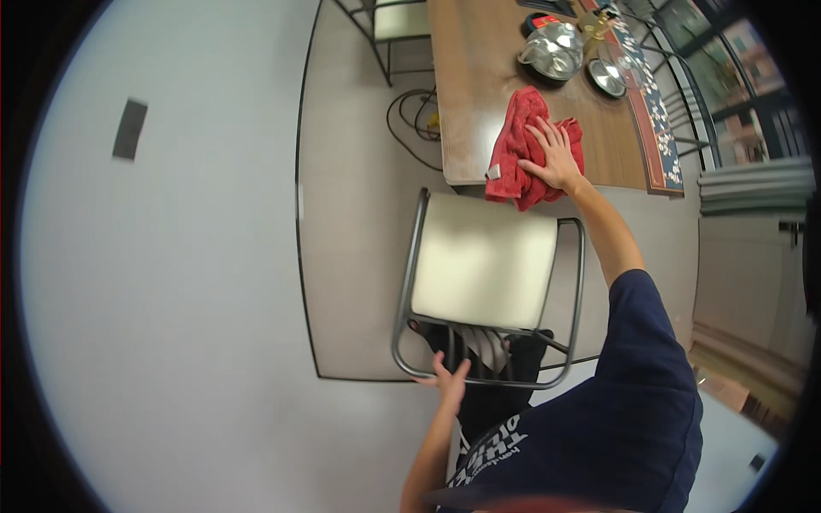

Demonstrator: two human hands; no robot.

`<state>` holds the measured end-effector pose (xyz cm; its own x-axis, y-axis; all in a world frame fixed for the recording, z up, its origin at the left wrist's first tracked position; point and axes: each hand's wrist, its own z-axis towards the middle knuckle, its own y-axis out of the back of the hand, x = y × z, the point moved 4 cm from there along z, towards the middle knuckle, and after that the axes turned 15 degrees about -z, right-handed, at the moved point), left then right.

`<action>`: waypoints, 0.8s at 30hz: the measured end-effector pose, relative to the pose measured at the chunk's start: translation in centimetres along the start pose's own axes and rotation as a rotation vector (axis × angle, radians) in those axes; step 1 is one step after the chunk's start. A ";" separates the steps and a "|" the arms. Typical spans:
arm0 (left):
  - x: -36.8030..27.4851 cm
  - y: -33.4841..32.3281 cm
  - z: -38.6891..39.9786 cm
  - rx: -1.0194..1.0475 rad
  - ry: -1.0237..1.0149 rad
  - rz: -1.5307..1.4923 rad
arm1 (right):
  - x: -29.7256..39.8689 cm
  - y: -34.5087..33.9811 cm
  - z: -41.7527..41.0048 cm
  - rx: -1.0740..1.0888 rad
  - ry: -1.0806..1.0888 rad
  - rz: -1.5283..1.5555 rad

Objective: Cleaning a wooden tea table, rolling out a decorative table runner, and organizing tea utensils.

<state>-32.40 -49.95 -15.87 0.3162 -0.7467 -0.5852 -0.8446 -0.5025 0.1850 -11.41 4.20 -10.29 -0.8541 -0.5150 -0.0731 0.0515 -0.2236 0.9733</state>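
Observation:
A crumpled red towel (523,147) lies on the corner of the wooden table (471,96), part of it hanging over the near edge. My right hand (553,157) rests flat on this towel with its fingers spread. Just below the table end stands a chair with a cream seat (484,260) and a dark metal tube frame. At the chair's curved back rail (513,385) is my left hand (452,381), slightly blurred, fingers apart. Whether it touches the rail is hard to tell.
A glass pot (555,51) and a round metal lid or dish (606,77) stand farther along the table. A patterned runner (657,128) follows its right side. A looped cable (410,122) lies on the floor near another chair (401,22). Curtains (753,186) hang at right.

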 end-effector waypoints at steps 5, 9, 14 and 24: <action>2.1 4.9 0.3 0.577 0.125 -0.013 | 9.7 -0.8 1.9 0.065 -0.030 0.058; -2.1 11.7 1.0 0.582 0.134 0.093 | 13.8 -1.0 4.4 0.082 -0.191 0.046; -5.5 25.4 4.4 0.372 -0.029 0.072 | 15.8 -1.4 7.7 0.126 -0.555 0.005; -14.9 48.8 20.0 -0.055 0.190 0.123 | 17.2 -2.1 11.3 -0.029 -0.858 -0.059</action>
<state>-86.97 -54.63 -13.95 0.2925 -0.8700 -0.3970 -0.8585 -0.4217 0.2917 -32.06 5.10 -11.11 -0.9510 0.2994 0.0777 -0.0020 -0.2572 0.9664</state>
